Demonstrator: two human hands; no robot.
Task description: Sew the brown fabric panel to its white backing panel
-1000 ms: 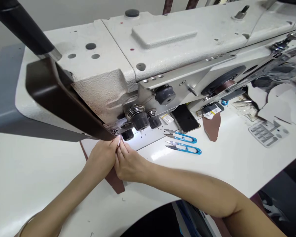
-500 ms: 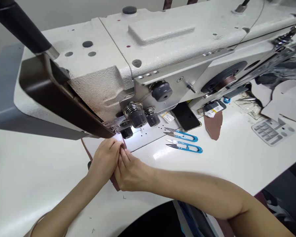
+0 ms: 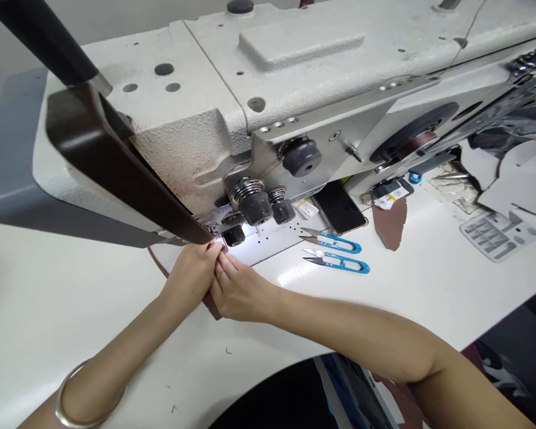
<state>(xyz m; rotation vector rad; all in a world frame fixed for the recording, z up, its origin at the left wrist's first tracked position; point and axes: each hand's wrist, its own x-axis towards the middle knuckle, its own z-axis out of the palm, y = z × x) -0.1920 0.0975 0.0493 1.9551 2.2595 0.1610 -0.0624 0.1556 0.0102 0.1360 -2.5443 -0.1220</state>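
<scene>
Side by side under the head of a white sewing machine (image 3: pixel 205 137), my two hands grip a brown leather piece (image 3: pixel 212 307). My left hand (image 3: pixel 192 271) has its fingers closed on the piece close to the needle area, which the dark brown guard hides. Pressed against it, my right hand (image 3: pixel 243 289) pinches the same piece with its fingers together. A strip of the brown material sticks out below the hands, and a pale, brown-edged part (image 3: pixel 161 259) shows to the left of them.
Two blue thread snips (image 3: pixel 339 262) lie right of my hands. Behind them are a black phone (image 3: pixel 342 208) and a brown leather cutout (image 3: pixel 390 223). A grey template (image 3: pixel 494 235) and white pieces (image 3: pixel 518 185) lie far right. The dark guard (image 3: pixel 129 167) slants down near my hands.
Both hands and the leather piece have shifted slightly up and forward toward the needle area, so less of the strip shows below. The camera view has also shifted a little.
</scene>
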